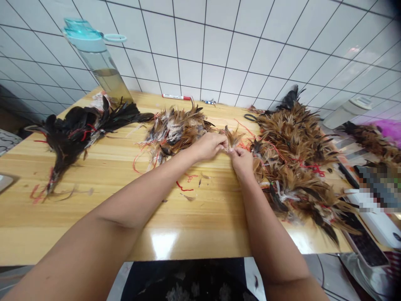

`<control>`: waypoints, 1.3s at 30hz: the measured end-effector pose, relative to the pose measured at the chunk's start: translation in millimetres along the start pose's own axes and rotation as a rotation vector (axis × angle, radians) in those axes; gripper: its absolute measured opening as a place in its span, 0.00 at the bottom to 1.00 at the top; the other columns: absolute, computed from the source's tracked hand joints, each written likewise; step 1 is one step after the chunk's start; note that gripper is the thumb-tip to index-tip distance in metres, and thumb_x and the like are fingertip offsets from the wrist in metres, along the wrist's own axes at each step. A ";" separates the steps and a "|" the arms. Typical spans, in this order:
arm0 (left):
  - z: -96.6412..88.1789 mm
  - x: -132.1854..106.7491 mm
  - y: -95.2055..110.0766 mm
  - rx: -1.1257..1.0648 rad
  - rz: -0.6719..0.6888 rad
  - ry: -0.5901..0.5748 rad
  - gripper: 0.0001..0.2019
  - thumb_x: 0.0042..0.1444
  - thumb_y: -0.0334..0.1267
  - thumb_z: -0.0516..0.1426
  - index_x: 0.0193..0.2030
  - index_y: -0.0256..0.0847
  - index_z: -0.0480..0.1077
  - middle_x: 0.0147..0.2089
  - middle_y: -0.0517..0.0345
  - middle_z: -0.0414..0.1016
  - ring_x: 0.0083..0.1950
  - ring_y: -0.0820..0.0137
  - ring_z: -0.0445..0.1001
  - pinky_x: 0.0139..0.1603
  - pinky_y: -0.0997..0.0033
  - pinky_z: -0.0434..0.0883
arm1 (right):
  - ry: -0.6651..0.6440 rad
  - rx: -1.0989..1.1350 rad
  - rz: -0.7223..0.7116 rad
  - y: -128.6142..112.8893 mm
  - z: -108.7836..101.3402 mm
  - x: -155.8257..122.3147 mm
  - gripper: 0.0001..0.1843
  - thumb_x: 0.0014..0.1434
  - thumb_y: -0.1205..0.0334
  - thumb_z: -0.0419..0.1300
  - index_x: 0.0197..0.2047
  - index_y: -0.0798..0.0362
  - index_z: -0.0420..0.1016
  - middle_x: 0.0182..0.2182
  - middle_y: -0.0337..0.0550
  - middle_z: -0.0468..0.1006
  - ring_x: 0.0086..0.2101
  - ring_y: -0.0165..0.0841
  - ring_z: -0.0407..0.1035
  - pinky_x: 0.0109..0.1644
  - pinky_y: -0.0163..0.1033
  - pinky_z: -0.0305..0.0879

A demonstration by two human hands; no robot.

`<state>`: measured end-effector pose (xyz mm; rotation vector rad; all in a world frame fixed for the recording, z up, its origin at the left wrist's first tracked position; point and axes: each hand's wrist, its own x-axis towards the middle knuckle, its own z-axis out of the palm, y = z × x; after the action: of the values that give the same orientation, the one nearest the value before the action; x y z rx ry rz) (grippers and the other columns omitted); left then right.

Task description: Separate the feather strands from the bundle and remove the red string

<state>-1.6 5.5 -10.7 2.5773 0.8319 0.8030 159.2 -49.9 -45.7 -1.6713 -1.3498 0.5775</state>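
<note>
My left hand (210,145) and my right hand (242,160) meet over the middle of a wooden table (194,217). Both pinch a small bundle of brown feathers (233,137) between their fingertips. A mixed pile of brown and white feathers (175,129) lies just left of the hands. A large heap of brown feathers (294,154) tied with red string lies to the right, touching my right wrist. A bunch of black feathers (78,129) sits at the far left.
A clear bottle with a teal lid (100,62) stands at the back left against the tiled wall. A red marker (176,97) lies along the back edge. Scissors (250,117) lie by the brown heap. Red string scraps (183,186) dot the table. A white jar (347,110) and other items crowd the right.
</note>
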 end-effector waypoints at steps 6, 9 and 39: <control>0.4 -0.7 0.2 0.080 0.089 0.005 0.09 0.55 0.27 0.53 0.36 0.38 0.74 0.36 0.54 0.77 0.40 0.67 0.72 0.42 0.70 0.65 | -0.023 0.034 0.012 -1.6 0.7 -1.1 0.16 0.50 0.52 0.58 0.28 0.57 0.80 0.19 0.37 0.71 0.24 0.30 0.61 0.30 0.35 0.56; -0.5 -0.9 1.0 0.102 0.129 0.012 0.08 0.55 0.27 0.52 0.35 0.38 0.73 0.35 0.54 0.76 0.41 0.66 0.70 0.43 0.69 0.65 | -0.047 0.101 0.025 -3.2 0.8 -2.2 0.17 0.48 0.51 0.60 0.29 0.57 0.80 0.20 0.37 0.72 0.24 0.30 0.61 0.30 0.35 0.56; -9.5 -2.6 -17.0 0.120 -0.309 0.194 0.09 0.54 0.31 0.54 0.36 0.39 0.77 0.35 0.53 0.73 0.40 0.66 0.70 0.44 0.66 0.67 | 0.016 0.313 -0.002 -4.0 -3.6 0.4 0.15 0.51 0.50 0.56 0.26 0.54 0.72 0.25 0.38 0.73 0.31 0.32 0.65 0.41 0.38 0.60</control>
<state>-16.5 18.3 -11.8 2.4074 1.3348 0.9396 160.1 -50.7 -40.4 -1.4168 -1.1804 0.7322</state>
